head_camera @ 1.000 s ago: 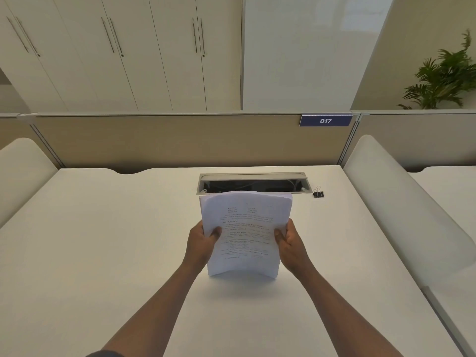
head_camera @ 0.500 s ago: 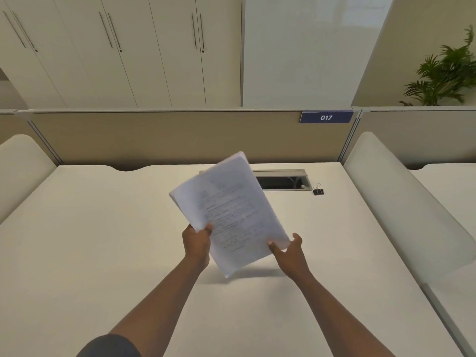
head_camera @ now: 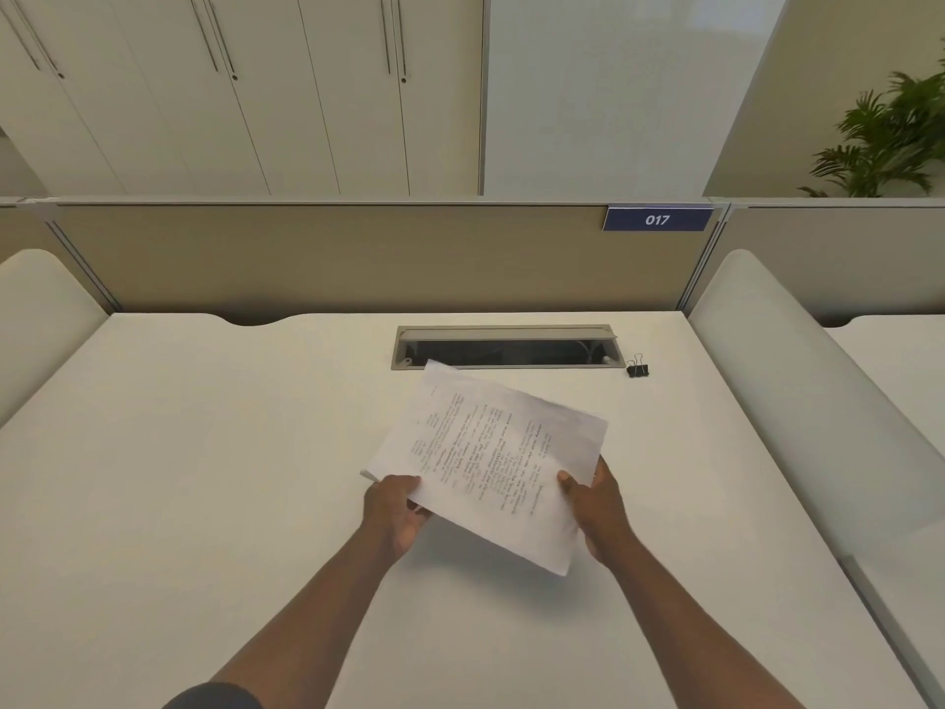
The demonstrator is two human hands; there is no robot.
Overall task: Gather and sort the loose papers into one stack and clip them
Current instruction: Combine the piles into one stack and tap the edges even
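Item: stack of papers (head_camera: 491, 463), printed, turned sideways, held tilted above the desk (head_camera: 204, 478). Left hand (head_camera: 396, 509) grips its near-left corner; right hand (head_camera: 595, 504) grips the right edge, thumb on top. Binder clip (head_camera: 637, 369): on the desk beside the cable tray (head_camera: 503, 334), well apart from the stack. Step: squaring the gathered sheets, apparently. Next: one hand must hold the stack alone while the other fetches the clip.

A white desk (head_camera: 204, 504) runs up to a tan partition (head_camera: 332, 258) bearing a blue sign (head_camera: 657, 219) marked 017. A cable tray (head_camera: 503, 346) is sunk into the desktop. Behind stand pale cabinets (head_camera: 230, 89), with a green plant (head_camera: 890, 140) at the right.
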